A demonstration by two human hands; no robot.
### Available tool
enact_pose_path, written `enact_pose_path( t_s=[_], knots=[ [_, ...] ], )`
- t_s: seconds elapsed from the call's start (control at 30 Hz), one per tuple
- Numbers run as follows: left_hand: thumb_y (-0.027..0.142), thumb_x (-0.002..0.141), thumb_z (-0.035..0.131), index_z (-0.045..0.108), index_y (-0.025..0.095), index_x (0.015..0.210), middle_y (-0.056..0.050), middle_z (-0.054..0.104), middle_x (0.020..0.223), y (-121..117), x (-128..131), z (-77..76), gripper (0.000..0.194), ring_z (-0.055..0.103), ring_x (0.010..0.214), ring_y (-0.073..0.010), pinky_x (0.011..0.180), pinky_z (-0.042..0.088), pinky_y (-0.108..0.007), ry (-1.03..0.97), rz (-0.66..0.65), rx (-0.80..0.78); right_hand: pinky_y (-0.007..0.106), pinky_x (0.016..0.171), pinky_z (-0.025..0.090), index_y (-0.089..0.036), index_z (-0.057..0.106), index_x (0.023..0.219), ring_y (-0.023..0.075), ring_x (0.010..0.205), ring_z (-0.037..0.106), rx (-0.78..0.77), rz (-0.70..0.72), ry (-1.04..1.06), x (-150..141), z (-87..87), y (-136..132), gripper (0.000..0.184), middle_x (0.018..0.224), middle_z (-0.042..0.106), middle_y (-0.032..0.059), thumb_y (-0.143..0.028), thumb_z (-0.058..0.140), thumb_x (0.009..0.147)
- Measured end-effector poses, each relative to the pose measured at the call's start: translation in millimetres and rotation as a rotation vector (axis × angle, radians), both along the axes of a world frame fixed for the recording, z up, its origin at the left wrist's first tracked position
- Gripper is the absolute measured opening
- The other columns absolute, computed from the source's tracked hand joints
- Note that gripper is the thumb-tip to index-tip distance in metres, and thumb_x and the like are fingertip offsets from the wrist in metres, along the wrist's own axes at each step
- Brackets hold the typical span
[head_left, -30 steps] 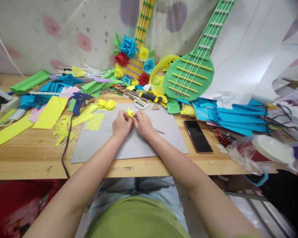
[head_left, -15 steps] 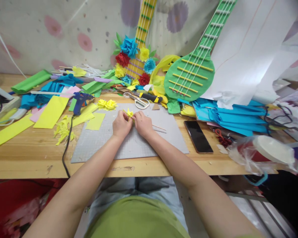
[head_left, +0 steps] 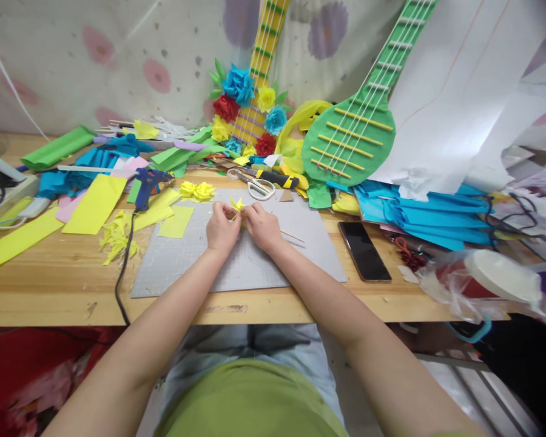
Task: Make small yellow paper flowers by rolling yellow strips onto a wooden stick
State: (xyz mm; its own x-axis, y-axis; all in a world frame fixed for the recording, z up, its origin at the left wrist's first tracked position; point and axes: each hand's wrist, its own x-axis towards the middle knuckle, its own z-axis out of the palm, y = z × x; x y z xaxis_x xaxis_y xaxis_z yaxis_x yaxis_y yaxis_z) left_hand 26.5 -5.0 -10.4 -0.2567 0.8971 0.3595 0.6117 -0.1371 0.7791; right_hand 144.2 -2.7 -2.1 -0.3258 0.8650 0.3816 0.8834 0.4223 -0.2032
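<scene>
Over the grey cutting mat (head_left: 182, 267), my two hands meet at a small yellow paper flower (head_left: 237, 205). My left hand (head_left: 222, 227) pinches it from the left side. Opposite, the closed fingers of my right hand (head_left: 261, 226) press against the same flower, and a thin wooden stick (head_left: 292, 235) sticks out to the right from under this hand. The fingertips partly hide where stick and flower meet. Finished-looking yellow paper flowers (head_left: 197, 192) lie at the mat's upper left, near a yellow paper square (head_left: 176, 222).
A blue glue gun (head_left: 146, 187) with a black cord stands left of the mat among yellow paper strips (head_left: 95, 203). Scissors (head_left: 260, 189) lie behind my hands. A phone (head_left: 364, 250) rests at right, near a bagged cup (head_left: 491, 276). A green paper instrument (head_left: 350, 142) leans at the back.
Both hands stay in nearly the same place with the flower between them. Its petals look slightly turned and more spread. The view has shifted very little.
</scene>
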Motion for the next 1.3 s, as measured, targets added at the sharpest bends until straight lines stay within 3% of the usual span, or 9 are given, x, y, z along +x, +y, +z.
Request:
enact_pose_path(
  t_s=[0.4, 0.67, 0.77, 0.87, 0.97, 1.13, 1.3],
  knots=[
    [0.025, 0.066, 0.058, 0.033, 0.022, 0.082, 0.001, 0.063, 0.077, 1, -3, -3.9, 0.031, 0.062, 0.076, -0.0122, 0.07, 0.045, -0.025, -0.176, -0.011, -0.009, 0.022, 0.063, 0.035, -0.023, 0.055, 0.102, 0.0127, 0.08, 0.053, -0.012, 0.068, 0.116, 4, -5.7, 5, 0.029, 0.097, 0.056, 0.0033, -0.027, 0.03, 0.09],
    [0.029, 0.062, 0.06, 0.034, 0.021, 0.086, 0.002, 0.061, 0.073, 3, -3, 0.8, 0.037, 0.059, 0.063, -0.0109, 0.053, 0.043, -0.021, -0.388, -0.057, -0.08, 0.022, 0.057, 0.032, -0.023, 0.056, 0.1, 0.0128, 0.077, 0.054, -0.005, 0.048, 0.047, 6, -5.6, 4, 0.027, 0.098, 0.056, 0.0032, -0.026, 0.031, 0.089],
    [0.037, 0.07, 0.051, 0.04, 0.02, 0.086, 0.001, 0.061, 0.072, 4, -11, 4.5, 0.026, 0.057, 0.06, -0.0112, 0.048, 0.041, -0.021, -0.421, -0.028, -0.118, 0.022, 0.055, 0.03, -0.024, 0.056, 0.099, 0.0129, 0.077, 0.053, 0.01, 0.043, 0.014, 8, -5.2, 2, 0.026, 0.097, 0.056, 0.0028, -0.027, 0.032, 0.089],
    [0.037, 0.071, 0.052, 0.049, 0.019, 0.071, 0.001, 0.058, 0.069, 7, -26, 5.8, 0.019, 0.052, 0.062, -0.0101, 0.058, 0.042, -0.023, -0.174, 0.007, -0.034, 0.022, 0.055, 0.029, -0.024, 0.056, 0.099, 0.0125, 0.078, 0.053, 0.029, 0.069, -0.007, 11, -3.1, 0, 0.026, 0.094, 0.057, 0.0019, -0.028, 0.031, 0.09],
    [0.034, 0.069, 0.057, 0.058, 0.02, 0.072, 0.001, 0.055, 0.07, 8, -38, 6.0, 0.015, 0.048, 0.065, -0.0112, 0.066, 0.041, -0.025, 0.071, -0.1, 0.058, 0.022, 0.054, 0.028, -0.025, 0.056, 0.099, 0.0122, 0.08, 0.053, 0.022, 0.107, -0.037, 14, -0.4, 0, 0.025, 0.094, 0.058, 0.0016, -0.027, 0.033, 0.089],
    [0.033, 0.069, 0.06, 0.063, 0.022, 0.075, -0.001, 0.052, 0.076, 6, -35, 5.5, 0.012, 0.049, 0.074, -0.013, 0.065, 0.041, -0.025, 0.199, -0.28, 0.065, 0.022, 0.056, 0.028, -0.025, 0.058, 0.098, 0.0124, 0.083, 0.052, 0.018, 0.155, -0.046, 20, 0.5, 0, 0.027, 0.095, 0.058, 0.0018, -0.029, 0.033, 0.089],
    [0.032, 0.071, 0.059, 0.063, 0.022, 0.074, -0.002, 0.055, 0.075, 4, -29, 3.1, 0.012, 0.05, 0.078, -0.0149, 0.068, 0.04, -0.026, 0.303, -0.288, 0.071, 0.021, 0.061, 0.031, -0.024, 0.058, 0.098, 0.0122, 0.085, 0.052, 0.006, 0.19, 0.026, 24, -1.4, 1, 0.026, 0.095, 0.058, 0.0018, -0.031, 0.035, 0.089]
  ],
)
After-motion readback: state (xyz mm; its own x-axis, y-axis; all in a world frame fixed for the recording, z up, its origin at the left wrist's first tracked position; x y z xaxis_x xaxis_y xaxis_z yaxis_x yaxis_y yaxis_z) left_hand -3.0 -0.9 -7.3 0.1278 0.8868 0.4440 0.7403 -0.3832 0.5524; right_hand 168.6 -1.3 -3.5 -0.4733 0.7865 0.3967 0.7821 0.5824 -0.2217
